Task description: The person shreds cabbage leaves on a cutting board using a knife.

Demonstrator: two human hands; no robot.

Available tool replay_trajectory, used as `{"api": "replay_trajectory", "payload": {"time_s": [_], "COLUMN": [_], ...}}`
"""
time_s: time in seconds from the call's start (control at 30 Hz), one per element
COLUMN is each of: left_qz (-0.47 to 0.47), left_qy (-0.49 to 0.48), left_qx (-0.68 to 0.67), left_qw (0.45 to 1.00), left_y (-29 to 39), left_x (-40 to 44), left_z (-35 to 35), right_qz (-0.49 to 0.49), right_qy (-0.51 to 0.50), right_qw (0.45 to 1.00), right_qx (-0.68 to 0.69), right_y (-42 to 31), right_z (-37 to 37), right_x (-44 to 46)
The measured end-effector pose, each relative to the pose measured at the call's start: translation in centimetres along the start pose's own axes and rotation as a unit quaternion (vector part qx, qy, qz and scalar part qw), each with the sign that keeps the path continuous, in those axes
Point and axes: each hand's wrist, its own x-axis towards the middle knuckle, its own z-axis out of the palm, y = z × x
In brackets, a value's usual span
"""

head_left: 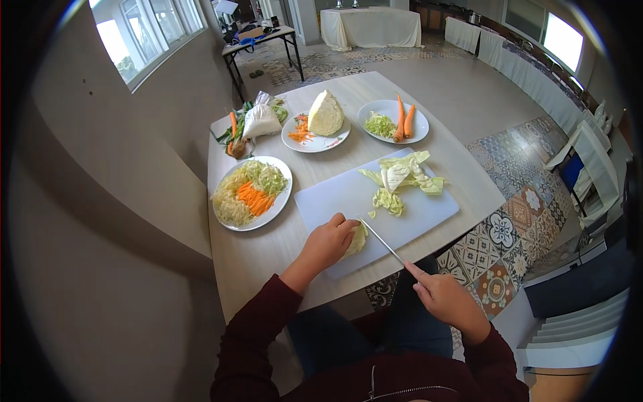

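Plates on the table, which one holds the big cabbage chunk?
The middle plate: only it bears the chunk. The left plate holds just shreds, the right plate shreds and two carrots.

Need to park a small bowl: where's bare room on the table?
Free: table front-left, between the shredded-vegetable plate and left sleeve; right side, between carrot plate, cutting board and table edge; the board's far-left part. Crowded: back-left, where the plastic bag sits beside the cabbage plate; the board's near side, with left hand and knife.
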Motion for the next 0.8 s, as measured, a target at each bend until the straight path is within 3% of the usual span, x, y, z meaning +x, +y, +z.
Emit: {"api": "replay_trajectory", "payload": {"time_s": [0.8], "left_qz": [0.000], "left_qy": [0.012], "left_qx": [0.002], "left_qw": [1.000], "left_y": [0.1], "left_x": [0.0], "left_z": [0.0], "right_qz": [0.005], "right_qy": [-0.024], "right_qw": [0.999], "right_qx": [0.031], "right_y": [0.7], "right_z": [-1.0], "right_x": [-0.8]}}
